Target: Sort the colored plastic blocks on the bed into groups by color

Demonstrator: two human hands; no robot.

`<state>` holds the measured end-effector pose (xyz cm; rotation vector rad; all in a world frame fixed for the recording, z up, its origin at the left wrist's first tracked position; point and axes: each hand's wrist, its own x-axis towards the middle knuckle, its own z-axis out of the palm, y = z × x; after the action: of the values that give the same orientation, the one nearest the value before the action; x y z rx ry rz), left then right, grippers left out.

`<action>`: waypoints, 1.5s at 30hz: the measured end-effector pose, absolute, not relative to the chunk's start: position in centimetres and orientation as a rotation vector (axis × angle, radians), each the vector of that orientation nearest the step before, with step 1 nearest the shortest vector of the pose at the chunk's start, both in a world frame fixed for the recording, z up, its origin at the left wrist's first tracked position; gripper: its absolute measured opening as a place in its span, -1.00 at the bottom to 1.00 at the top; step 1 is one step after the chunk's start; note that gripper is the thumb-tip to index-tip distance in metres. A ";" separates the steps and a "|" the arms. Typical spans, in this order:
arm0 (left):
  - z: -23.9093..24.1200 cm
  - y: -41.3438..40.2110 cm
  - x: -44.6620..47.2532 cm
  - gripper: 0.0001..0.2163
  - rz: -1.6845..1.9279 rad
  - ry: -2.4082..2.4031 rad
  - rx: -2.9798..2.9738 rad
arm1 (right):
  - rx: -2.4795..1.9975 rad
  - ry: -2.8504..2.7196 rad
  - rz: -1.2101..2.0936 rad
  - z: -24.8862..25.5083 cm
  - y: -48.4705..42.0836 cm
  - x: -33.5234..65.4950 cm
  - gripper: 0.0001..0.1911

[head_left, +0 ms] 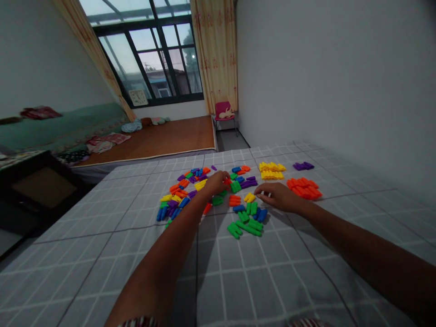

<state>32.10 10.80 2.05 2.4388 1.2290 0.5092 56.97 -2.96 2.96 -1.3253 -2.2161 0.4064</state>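
Small finger-shaped plastic building pieces in several colours lie in groups on a bed sheet. My left hand (216,183) reaches into the mixed pieces, its fingers closed on a red plastic piece (227,181). Beside it lie green pieces (235,186) and purple pieces (249,182). My right hand (277,196) hovers low over the sheet with bent fingers apart and nothing seen in them. Its fingertips are just right of a yellow pair (250,197). Nearer to me are more green pieces (250,227) and blue pieces (260,215). My left forearm hides part of the mixed pieces.
Sorted groups sit at the right: yellow (271,170), purple (303,166) and orange (304,188). Mixed pieces (173,209) spread at the left. The checked grey sheet (136,254) lies under everything. A white wall (327,81) runs along the right; a pink chair (223,109) stands beyond.
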 end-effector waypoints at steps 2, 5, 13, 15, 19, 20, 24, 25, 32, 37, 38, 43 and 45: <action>2.4 9.7 31.9 -0.77 0.585 1.181 2.380 | -1.301 -2.145 0.471 2.4 -2.3 56.9 -0.78; 2.8 7.3 32.4 -0.81 0.833 0.993 1.998 | -1.220 -1.993 0.619 2.0 -1.2 56.0 -0.74; 2.9 1.2 35.3 -0.61 0.979 0.810 1.374 | -1.081 -1.734 0.821 2.0 -1.4 52.9 -0.69; 3.5 0.4 34.5 -0.63 0.875 0.841 1.465 | -1.061 -1.765 0.849 2.3 -1.8 54.1 -0.69; 5.8 0.4 30.0 -0.65 0.728 0.906 1.764 | -1.238 -1.613 0.944 3.3 -2.2 61.0 -0.60; 6.4 0.6 28.5 -0.64 0.729 0.924 1.821 | -1.318 -1.542 0.937 3.5 -2.2 63.5 -0.61; 7.6 2.2 23.5 -0.61 0.652 1.045 1.879 | -1.622 -1.367 0.768 3.1 -1.9 73.3 -0.78; 7.4 2.6 22.7 -0.60 0.655 1.081 1.882 | -1.702 -1.337 0.716 2.7 -1.8 75.1 -0.80; 4.1 4.0 22.3 -0.50 0.728 1.165 1.933 | -2.102 -1.241 0.467 -0.8 -1.2 80.9 -0.71; 2.2 4.1 22.0 -0.50 0.780 1.157 1.981 | -2.101 -1.221 0.351 -2.4 -1.8 81.6 -0.68; 2.1 4.1 21.8 -0.50 0.785 1.159 1.989 | -2.079 -1.236 0.349 -2.6 -2.1 81.7 -0.67; 2.0 4.1 21.5 -0.49 0.793 1.216 1.985 | -2.082 -1.422 0.199 -3.3 -2.8 82.0 -0.67; 2.0 4.1 21.6 -0.50 0.788 1.226 1.991 | -2.104 -1.495 0.089 -3.3 -2.9 81.9 -0.67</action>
<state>21.55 4.12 2.00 1.9913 1.2258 0.7879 81.90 -2.92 -3.26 -2.1040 -1.4949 0.0886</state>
